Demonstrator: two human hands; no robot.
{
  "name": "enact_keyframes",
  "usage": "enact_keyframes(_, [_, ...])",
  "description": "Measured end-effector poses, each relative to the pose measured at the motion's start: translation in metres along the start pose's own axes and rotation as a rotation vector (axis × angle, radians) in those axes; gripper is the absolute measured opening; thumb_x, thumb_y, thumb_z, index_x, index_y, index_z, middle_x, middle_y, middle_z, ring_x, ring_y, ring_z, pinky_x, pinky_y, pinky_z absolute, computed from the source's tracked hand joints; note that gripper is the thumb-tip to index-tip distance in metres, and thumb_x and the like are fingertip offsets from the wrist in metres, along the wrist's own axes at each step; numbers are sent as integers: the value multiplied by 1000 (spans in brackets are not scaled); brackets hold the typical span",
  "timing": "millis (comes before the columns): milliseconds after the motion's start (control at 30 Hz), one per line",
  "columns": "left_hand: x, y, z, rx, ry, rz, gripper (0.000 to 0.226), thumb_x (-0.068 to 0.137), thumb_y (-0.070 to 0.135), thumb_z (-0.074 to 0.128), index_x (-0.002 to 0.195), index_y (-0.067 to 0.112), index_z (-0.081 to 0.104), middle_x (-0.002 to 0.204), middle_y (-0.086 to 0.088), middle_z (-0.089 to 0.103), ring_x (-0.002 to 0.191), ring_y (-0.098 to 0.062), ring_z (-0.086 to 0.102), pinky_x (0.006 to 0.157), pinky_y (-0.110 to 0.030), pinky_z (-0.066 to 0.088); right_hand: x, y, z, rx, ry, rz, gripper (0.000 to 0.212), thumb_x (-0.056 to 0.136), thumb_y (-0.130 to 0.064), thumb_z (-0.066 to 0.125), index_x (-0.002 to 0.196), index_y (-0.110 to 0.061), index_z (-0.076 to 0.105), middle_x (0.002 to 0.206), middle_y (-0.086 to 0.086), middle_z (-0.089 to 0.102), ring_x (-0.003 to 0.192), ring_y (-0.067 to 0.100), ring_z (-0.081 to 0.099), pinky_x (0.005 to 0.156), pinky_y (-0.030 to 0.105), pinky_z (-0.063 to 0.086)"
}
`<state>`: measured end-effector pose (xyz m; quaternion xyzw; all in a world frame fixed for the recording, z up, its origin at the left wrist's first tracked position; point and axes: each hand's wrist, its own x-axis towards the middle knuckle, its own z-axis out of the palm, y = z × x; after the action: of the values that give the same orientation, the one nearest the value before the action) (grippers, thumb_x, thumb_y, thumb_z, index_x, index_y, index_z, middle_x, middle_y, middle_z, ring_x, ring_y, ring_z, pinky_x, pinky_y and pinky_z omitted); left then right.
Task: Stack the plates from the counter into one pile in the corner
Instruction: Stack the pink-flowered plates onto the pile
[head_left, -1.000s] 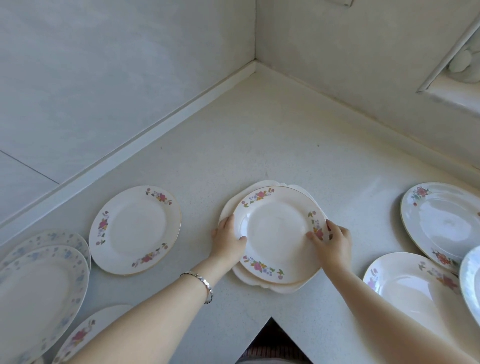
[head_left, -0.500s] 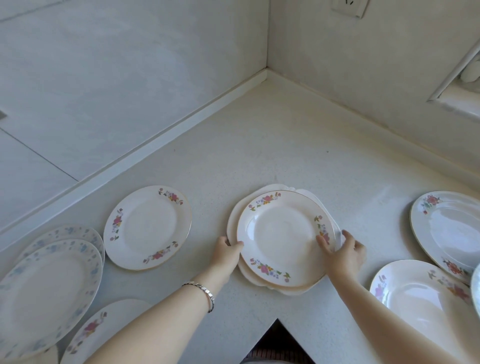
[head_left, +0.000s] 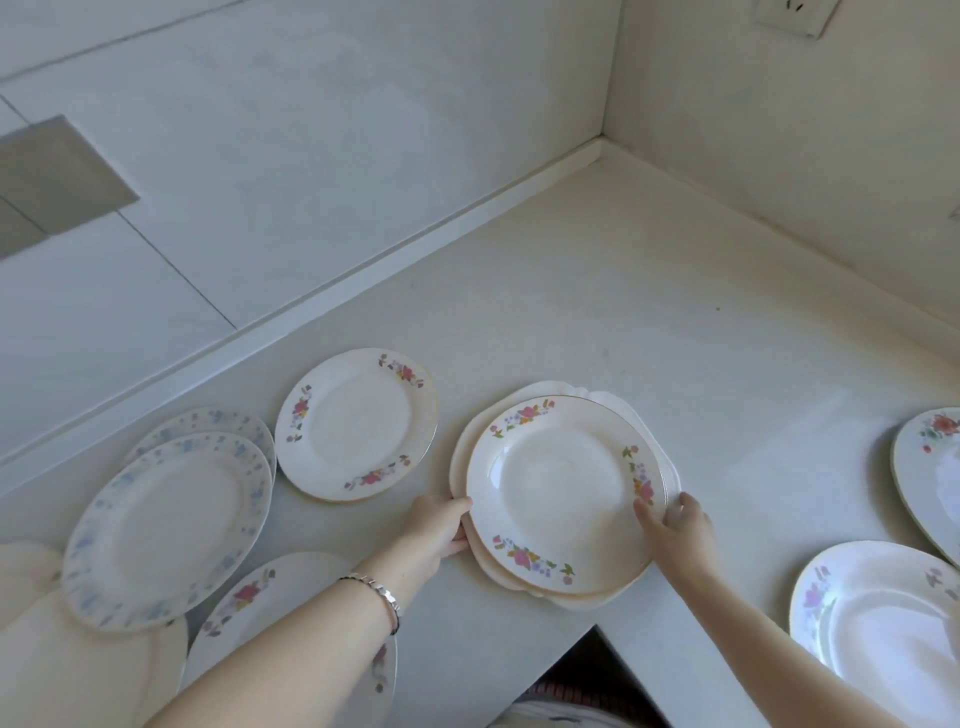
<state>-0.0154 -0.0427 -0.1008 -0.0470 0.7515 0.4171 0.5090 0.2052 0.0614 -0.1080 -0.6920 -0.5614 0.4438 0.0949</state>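
Right-edge plate (head_left: 935, 467) and wall socket (head_left: 789, 15) cut off.

arms: bare, no sleeves | L wrist: silver link bracelet (head_left: 375, 592) | R wrist: nothing worn

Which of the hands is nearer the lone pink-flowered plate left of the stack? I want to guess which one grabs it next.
Left. The left hand grips the stack's left edge, just below-right of that plate; the right hand is across the stack.

A small pile (head_left: 563, 493) of flowery plates lies flat on the counter (head_left: 623, 312); other plates (head_left: 356, 423) lie around.
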Motion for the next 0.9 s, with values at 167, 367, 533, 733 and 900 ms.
enact_keyframes(167, [32, 21, -47, -625, 243, -28, 24, 96, 11, 41, 72, 15, 44, 70, -3, 43, 58, -12, 42, 59, -20, 50, -4, -4, 4, -37, -17, 4, 42, 87, -26, 57, 116, 3, 45, 103, 15, 50, 98, 35, 52, 75, 35, 42])
enact_keyframes(367, [38, 29, -65, -888, 152, -31, 28, 95, 1, 43, 69, 11, 44, 45, -2, 58, 50, -7, 48, 39, -17, 51, -8, -11, -2, -67, -66, 45, 54, 89, -33, 54, 128, 2, 40, 124, 22, 46, 98, 31, 48, 80, 37, 44])
enact_keyframes(533, [12, 60, -64, -900, 91, 27, 23, 96, -3, 40, 75, 3, 48, 78, -6, 51, 70, -12, 51, 103, -26, 42, -18, -25, -19, -42, 119, -72, 64, 89, -35, 55, 142, -8, 31, 145, 19, 31, 137, 33, 26, 109, 44, 27])
enact_keyframes(733, [-53, 63, -43, -619, -151, 57, 18, 92, -8, 42, 83, 1, 54, 52, -8, 70, 45, -15, 68, 46, -23, 57, -18, -72, -35, 318, -18, -278, 47, 94, -28, 48, 137, -13, 39, 114, 10, 60, 88, 20, 59, 67, 18, 49])
enact_keyframes(900, [-71, 52, -22, -170, -321, 63, 18, 88, -12, 46, 86, 0, 58, 58, -8, 72, 47, -16, 69, 44, -23, 56, -13, -78, -47, 357, -199, -181, 49, 94, -33, 48, 139, -19, 34, 92, 6, 60, 64, 16, 58, 53, 23, 46])
